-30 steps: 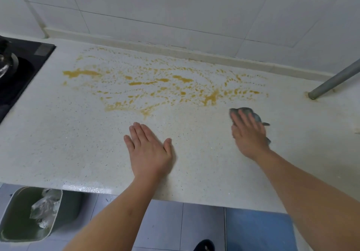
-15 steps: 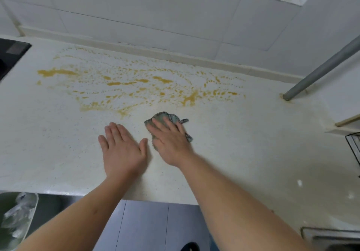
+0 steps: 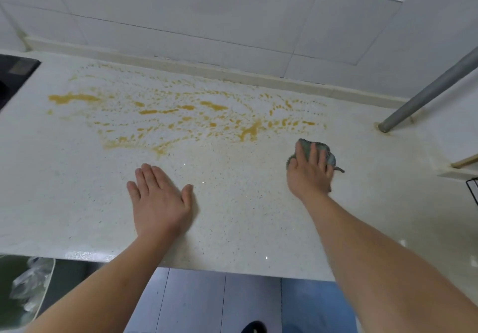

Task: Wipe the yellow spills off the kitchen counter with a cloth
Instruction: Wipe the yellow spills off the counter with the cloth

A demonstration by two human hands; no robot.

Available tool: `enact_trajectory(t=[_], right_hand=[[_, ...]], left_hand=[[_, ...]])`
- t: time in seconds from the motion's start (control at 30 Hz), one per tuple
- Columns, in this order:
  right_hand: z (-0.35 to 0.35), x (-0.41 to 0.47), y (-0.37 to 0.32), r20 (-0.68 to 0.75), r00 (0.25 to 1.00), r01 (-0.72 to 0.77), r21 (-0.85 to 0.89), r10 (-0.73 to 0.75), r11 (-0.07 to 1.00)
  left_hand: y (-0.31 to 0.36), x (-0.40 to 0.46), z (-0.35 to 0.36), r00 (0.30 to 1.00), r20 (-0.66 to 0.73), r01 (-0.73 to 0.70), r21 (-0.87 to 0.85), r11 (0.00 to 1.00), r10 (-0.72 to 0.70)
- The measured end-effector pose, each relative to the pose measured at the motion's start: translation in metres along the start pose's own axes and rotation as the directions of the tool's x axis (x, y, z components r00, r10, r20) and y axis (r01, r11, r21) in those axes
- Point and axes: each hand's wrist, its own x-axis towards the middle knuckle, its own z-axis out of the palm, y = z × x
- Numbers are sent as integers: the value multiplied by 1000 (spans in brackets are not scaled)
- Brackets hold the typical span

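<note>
Yellow spills (image 3: 181,118) streak and dot the back half of the white speckled counter (image 3: 77,190), from the far left to just past the middle. My right hand (image 3: 309,172) presses a small grey-green cloth (image 3: 329,155) flat onto the counter, just in front of the right end of the spills. Its straight fingers lie over the cloth, which sticks out beyond the fingertips and to the right. My left hand (image 3: 160,200) rests flat on the counter with fingers together, in front of the spills and apart from them.
A black hob (image 3: 13,76) lies at the far left. A grey metal pole (image 3: 426,92) slants down to the counter at the back right. A dark wire rack (image 3: 473,190) shows at the right edge. A bin with a plastic bag (image 3: 23,288) stands below the counter's front left.
My right hand has slid the cloth to the right, away from my left hand, back toward the right end of the spills. My left hand stays flat in place.
</note>
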Motion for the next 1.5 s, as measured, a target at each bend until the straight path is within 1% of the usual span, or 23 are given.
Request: enact_trajectory(t=[0.03, 0.07, 0.2, 0.27, 0.37, 0.43, 0.47, 0.53, 0.57, 0.6, 0.67, 0.73, 0.77, 0.83, 0.93, 1.0, 1.07, 1.13, 1.17, 1.23, 1.3, 1.33, 1.5], right_hand=[[2, -6, -22, -6, 1000, -4, 17, 4, 1000], [5, -15, -44, -12, 999, 41, 20, -40, 999], [25, -61, -127, -36, 937, 349, -9, -349, 937], [31, -76, -146, 3, 878, 478, -21, -479, 878], [27, -82, -137, 31, 790, 613, -45, -612, 789], [18, -75, -127, -33, 783, 620, -32, -621, 784], [14, -71, -124, -109, 772, 626, -44, -626, 779], [14, -61, -127, -295, 683, 672, -104, -668, 734], [17, -57, -130, -332, 648, 694, -113, -686, 711], [22, -56, -136, -324, 639, 709, -103, -698, 697], [32, -62, -148, -246, 716, 659, -67, -653, 749], [39, -71, -158, -212, 807, 558, -37, -552, 829], [41, -76, -162, -204, 827, 528, -36, -524, 848], [40, -83, -161, -187, 823, 533, -68, -536, 843], [36, -79, -136, -154, 774, 604, -113, -614, 789], [34, -70, -119, -191, 829, 517, -99, -526, 850], [37, -66, -118, -262, 894, 362, -53, -363, 931], [42, -71, -136, -282, 924, 261, -33, -259, 965], [46, -79, -154, -280, 927, 251, -30, -250, 967], [51, -93, -187, -271, 915, 299, -36, -297, 954], [56, -102, -219, -231, 903, 362, -41, -361, 931], [57, -103, -232, -216, 899, 380, -46, -381, 924], [60, -91, -274, -167, 901, 394, -63, -399, 917]], left_hand=[[-1, 0, 0, 1000, -5, -4, -6, 1000, 4], [0, 0, 1, 1000, -15, -10, -9, 1000, 10], [-3, 2, 3, 1000, -17, 3, 8, 1000, -3], [-4, 3, 4, 1000, -31, 2, 8, 1000, -2], [-2, 3, 3, 999, -39, -1, 0, 1000, 1], [-1, 2, 3, 999, -36, -1, 2, 1000, 1], [0, 2, 3, 999, -32, -3, 7, 1000, 3], [-2, 3, 2, 1000, -25, -6, 6, 1000, 6], [-1, 3, 2, 1000, -19, -5, 4, 1000, 5], [-2, 2, 2, 1000, -17, -5, 1, 1000, 5], [-3, 1, 1, 1000, -10, -7, -11, 1000, 7], [-2, 2, 2, 1000, -14, -13, -29, 1000, 12], [-4, 2, 1, 1000, -4, -8, -35, 999, 8], [-5, 2, 0, 1000, 28, -9, -47, 999, 10], [-10, 3, -8, 997, 73, -26, -61, 998, 31], [-19, 8, -24, 994, 87, -57, -123, 991, 68], [-41, 19, -42, 991, 43, -118, -214, 970, 130], [-76, 32, -54, 984, -29, -178, -213, 961, 176], [-99, 41, -57, 983, -61, -182, -177, 967, 174], [-138, 54, -54, 992, -73, -108, -85, 990, 102], [-164, 58, -45, 1000, -13, 9, -10, 1000, -9], [-171, 57, -39, 999, 4, 38, -1, 999, -38], [-174, 51, -25, 996, -89, 2, -30, 1000, -5]])
